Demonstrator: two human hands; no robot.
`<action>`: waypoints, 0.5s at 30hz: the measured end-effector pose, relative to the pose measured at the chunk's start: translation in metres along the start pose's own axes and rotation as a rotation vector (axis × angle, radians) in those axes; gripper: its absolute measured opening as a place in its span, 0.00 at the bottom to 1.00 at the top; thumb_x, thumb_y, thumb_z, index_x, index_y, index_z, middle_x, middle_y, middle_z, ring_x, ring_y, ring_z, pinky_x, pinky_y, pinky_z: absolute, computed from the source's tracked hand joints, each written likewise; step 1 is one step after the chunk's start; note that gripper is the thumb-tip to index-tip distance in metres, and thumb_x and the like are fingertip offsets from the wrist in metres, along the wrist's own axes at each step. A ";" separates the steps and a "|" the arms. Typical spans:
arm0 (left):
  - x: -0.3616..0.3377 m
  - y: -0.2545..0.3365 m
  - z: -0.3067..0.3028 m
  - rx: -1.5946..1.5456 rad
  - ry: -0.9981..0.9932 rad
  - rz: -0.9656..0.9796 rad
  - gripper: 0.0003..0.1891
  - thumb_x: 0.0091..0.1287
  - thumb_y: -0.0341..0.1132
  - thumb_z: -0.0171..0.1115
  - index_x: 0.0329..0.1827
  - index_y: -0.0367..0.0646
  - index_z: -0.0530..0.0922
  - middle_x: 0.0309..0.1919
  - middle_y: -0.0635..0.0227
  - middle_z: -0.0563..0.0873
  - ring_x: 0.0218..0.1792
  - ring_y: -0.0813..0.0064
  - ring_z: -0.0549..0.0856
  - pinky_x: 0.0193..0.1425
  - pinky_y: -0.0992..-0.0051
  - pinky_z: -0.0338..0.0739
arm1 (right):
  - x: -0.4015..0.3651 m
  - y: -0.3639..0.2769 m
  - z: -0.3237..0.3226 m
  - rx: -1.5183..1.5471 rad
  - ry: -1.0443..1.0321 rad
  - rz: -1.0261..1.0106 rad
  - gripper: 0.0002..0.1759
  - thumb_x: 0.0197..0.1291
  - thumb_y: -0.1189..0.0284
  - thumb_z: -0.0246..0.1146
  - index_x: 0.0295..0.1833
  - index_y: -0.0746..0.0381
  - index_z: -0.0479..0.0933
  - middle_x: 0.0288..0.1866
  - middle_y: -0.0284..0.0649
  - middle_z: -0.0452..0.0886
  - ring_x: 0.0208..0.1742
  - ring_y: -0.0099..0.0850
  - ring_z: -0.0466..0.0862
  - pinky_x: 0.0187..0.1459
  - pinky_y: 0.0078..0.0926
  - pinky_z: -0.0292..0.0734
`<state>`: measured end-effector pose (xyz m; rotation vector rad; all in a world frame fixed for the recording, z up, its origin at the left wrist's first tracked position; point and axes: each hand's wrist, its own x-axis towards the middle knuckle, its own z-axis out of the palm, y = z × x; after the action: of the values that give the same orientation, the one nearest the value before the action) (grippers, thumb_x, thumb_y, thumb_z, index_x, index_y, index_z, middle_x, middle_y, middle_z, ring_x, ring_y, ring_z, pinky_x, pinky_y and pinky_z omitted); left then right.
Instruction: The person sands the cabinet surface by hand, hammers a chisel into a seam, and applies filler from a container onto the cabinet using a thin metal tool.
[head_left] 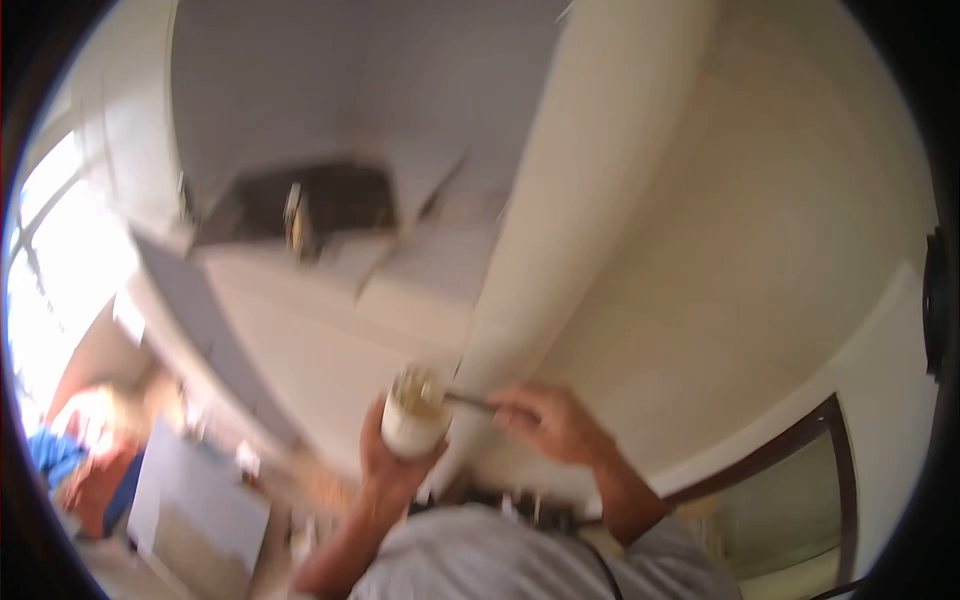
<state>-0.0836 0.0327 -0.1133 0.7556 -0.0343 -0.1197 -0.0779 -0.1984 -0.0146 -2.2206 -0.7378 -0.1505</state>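
Observation:
My left hand [385,462] is wrapped round a white tub [415,432], holding it tilted in front of my chest. Pale, cream-coloured stuff [424,384] shows at its mouth, blurred by motion. My right hand [560,425] grips a thin, dark-handled tool [473,402] that points left. The tool's far end is at the tub's rim, and its head is too smeared to make out. My right hand stays apart from the tub.
A pale wall [700,280] fills the right side. Upper left, a grey recess [360,80] holds a dark opening [340,190]. A bright window [60,230], heaped cloths [95,470] and a grey board [200,510] lie left. A dark-framed pane [790,490] is lower right.

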 end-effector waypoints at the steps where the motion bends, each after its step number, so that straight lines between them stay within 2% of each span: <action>1: 0.009 0.002 0.002 -0.148 -0.060 -0.058 0.25 0.81 0.58 0.46 0.68 0.55 0.79 0.59 0.67 0.87 0.61 0.61 0.84 0.63 0.51 0.79 | 0.004 -0.011 -0.013 0.052 -0.009 0.055 0.11 0.72 0.76 0.67 0.56 0.64 0.84 0.36 0.37 0.89 0.37 0.23 0.87 0.39 0.26 0.82; 2: 0.017 0.018 0.019 -0.517 0.048 -0.367 0.22 0.80 0.55 0.46 0.59 0.50 0.81 0.48 0.65 0.89 0.45 0.60 0.90 0.50 0.66 0.87 | 0.009 -0.022 -0.029 -0.002 0.051 0.010 0.11 0.72 0.76 0.67 0.56 0.64 0.84 0.36 0.37 0.89 0.37 0.23 0.87 0.39 0.26 0.82; 3: 0.016 0.029 0.033 -0.530 0.002 -0.381 0.21 0.79 0.53 0.48 0.58 0.50 0.81 0.45 0.66 0.88 0.44 0.59 0.89 0.48 0.63 0.87 | 0.011 -0.034 -0.038 -0.022 0.074 -0.009 0.10 0.71 0.76 0.68 0.55 0.65 0.84 0.37 0.37 0.89 0.36 0.23 0.87 0.38 0.26 0.82; 6: 0.023 0.035 0.048 -0.553 -0.110 -0.338 0.21 0.80 0.54 0.49 0.59 0.51 0.81 0.46 0.66 0.87 0.47 0.57 0.87 0.46 0.60 0.87 | 0.022 -0.062 -0.063 -0.045 0.110 -0.104 0.11 0.72 0.74 0.68 0.56 0.65 0.84 0.39 0.40 0.89 0.36 0.26 0.87 0.38 0.29 0.81; 8: 0.033 0.033 0.051 -0.654 -0.289 -0.328 0.27 0.82 0.59 0.43 0.66 0.50 0.79 0.57 0.60 0.85 0.54 0.52 0.84 0.53 0.56 0.83 | 0.034 -0.078 -0.084 -0.042 0.121 -0.164 0.13 0.73 0.72 0.68 0.58 0.64 0.84 0.40 0.42 0.89 0.37 0.29 0.87 0.39 0.31 0.79; 10: 0.030 0.042 0.064 -0.655 -0.305 -0.322 0.27 0.82 0.58 0.43 0.66 0.50 0.79 0.58 0.60 0.84 0.54 0.52 0.84 0.54 0.56 0.83 | 0.054 -0.101 -0.115 -0.283 0.425 -0.466 0.14 0.73 0.74 0.67 0.60 0.64 0.86 0.37 0.38 0.88 0.34 0.26 0.84 0.37 0.31 0.78; 12: 0.030 0.049 0.071 -0.658 -0.305 -0.322 0.27 0.82 0.58 0.43 0.67 0.50 0.78 0.59 0.60 0.84 0.54 0.52 0.83 0.55 0.56 0.83 | 0.077 -0.135 -0.154 -0.370 0.610 -0.559 0.15 0.72 0.76 0.68 0.61 0.63 0.87 0.33 0.39 0.85 0.31 0.28 0.81 0.35 0.32 0.77; 14: 0.028 0.048 0.070 -0.658 -0.332 -0.311 0.27 0.82 0.58 0.43 0.68 0.50 0.77 0.60 0.60 0.83 0.55 0.51 0.83 0.57 0.55 0.82 | 0.100 -0.172 -0.200 -0.793 0.813 -0.618 0.14 0.70 0.76 0.68 0.59 0.62 0.88 0.31 0.41 0.83 0.28 0.32 0.79 0.34 0.34 0.76; 15: 0.027 0.049 0.071 -0.657 -0.342 -0.307 0.27 0.82 0.58 0.43 0.68 0.50 0.77 0.60 0.60 0.83 0.55 0.51 0.83 0.57 0.55 0.82 | 0.115 -0.185 -0.218 -0.844 0.886 -0.690 0.14 0.70 0.77 0.68 0.58 0.61 0.88 0.31 0.42 0.82 0.29 0.34 0.79 0.34 0.35 0.76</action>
<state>-0.0576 0.0163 -0.0279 0.0726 -0.1943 -0.5252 -0.0586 -0.2026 0.2929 -2.1257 -0.9627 -1.9306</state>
